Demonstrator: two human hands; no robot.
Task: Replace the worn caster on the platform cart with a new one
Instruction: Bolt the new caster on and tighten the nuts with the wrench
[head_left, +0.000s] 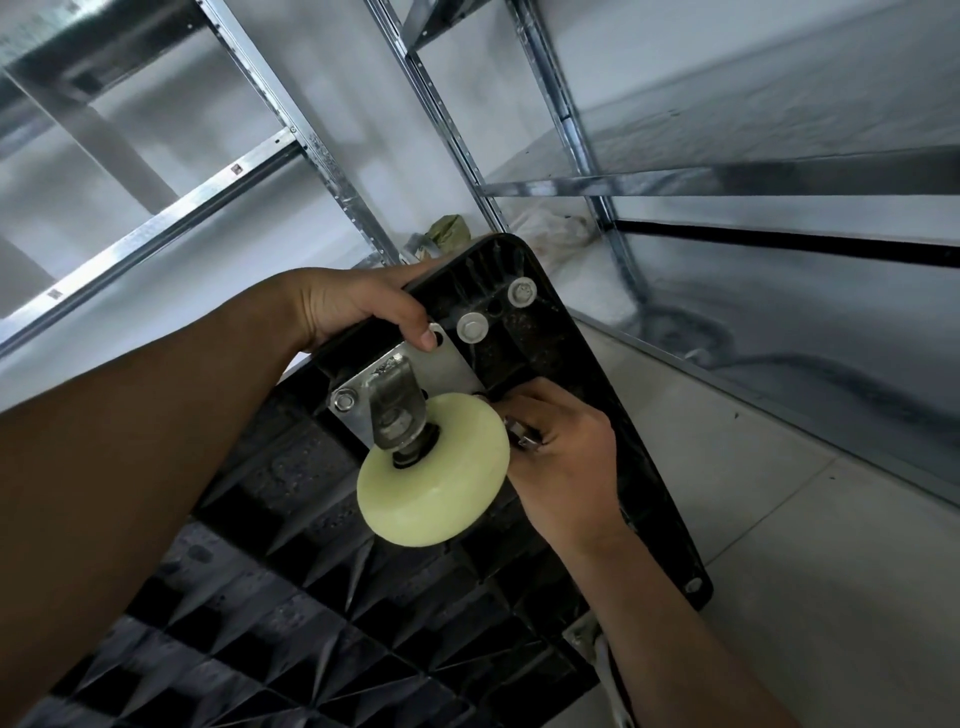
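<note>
The black plastic platform cart (566, 374) stands tipped up, its ribbed underside facing me. A caster with a pale yellow wheel (436, 473) sits on a silver mounting plate (447, 364) at the cart's corner. One bolt (344, 401) shows in the plate's left corner. My left hand (353, 304) grips the cart's edge, thumb pressing on the plate. My right hand (563, 457) is behind the wheel at the plate's right corner, fingers curled round small metal hardware (524, 436); what it is exactly is hidden.
Two white washered bolts (472, 327) sit in the cart corner above the plate. Metal shelving uprights (332, 156) and shelves (727, 176) stand close behind the cart. Bags (550, 223) lie on the floor under the shelf. Tiled floor (805, 545) lies to the right.
</note>
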